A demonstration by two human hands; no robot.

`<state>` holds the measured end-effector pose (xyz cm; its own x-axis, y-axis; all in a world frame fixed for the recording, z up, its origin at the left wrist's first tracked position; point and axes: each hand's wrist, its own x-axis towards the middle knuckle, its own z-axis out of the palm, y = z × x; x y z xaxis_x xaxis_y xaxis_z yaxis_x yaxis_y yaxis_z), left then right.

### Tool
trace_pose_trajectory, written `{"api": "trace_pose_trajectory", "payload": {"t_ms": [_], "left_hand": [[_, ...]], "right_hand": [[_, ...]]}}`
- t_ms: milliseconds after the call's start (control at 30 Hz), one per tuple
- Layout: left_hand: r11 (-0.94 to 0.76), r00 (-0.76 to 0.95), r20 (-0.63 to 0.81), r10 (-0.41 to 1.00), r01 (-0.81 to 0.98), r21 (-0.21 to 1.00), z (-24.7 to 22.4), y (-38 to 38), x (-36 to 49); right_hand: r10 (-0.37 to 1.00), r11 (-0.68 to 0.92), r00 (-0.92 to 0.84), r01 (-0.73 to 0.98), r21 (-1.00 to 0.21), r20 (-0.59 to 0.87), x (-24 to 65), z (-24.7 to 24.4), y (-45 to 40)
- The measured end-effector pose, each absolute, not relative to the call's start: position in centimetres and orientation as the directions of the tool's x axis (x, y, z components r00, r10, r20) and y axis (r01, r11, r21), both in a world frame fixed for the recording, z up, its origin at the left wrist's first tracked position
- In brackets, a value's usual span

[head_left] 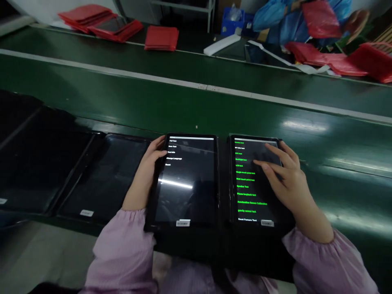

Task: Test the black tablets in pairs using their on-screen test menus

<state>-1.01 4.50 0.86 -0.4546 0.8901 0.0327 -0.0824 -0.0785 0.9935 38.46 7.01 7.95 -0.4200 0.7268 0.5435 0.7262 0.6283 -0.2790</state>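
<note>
Head view. The left hand (146, 171) clamps the left edge of the menu tablet (190, 200), the landmark. Just right of it lies the test-list tablet (257, 210), beneath the right hand (290, 183), fingers apart, contact uncertain. Most visible entries are green, presumably completed; two white ones appear outstanding.

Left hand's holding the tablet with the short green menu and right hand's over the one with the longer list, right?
No: in the head view, your left hand holds the left tablet, whose short menu is white, not green. Your right hand is over the right tablet, with the longer list.
</note>
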Motion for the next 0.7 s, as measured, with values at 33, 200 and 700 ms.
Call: {"api": "trace_pose_trajectory", "payload": {"t_ms": [33, 200, 700], "left_hand": [[-0.069, -0.441, 0.022, 0.897, -0.089, 0.994, 0.8, 4.5, -1.3], [-0.031, -0.391, -0.012, 0.92, -0.104, 0.994, 0.8, 4.6, -1.5], [0.14, -0.54, -0.168, 0.825, -0.093, 0.986, 1.7, -4.2, 2.4]], "right_hand": [[0.726, 0.63, -0.422, 0.725, -0.278, 0.543, 38.5, 7.9, 7.1], [0.719, 0.604, -0.321, 0.728, -0.325, 0.616, 38.9, 8.1, 6.9], [0.817, 0.552, -0.158, 0.494, -0.671, 0.555, 41.5, 10.8, -1.2]]}}
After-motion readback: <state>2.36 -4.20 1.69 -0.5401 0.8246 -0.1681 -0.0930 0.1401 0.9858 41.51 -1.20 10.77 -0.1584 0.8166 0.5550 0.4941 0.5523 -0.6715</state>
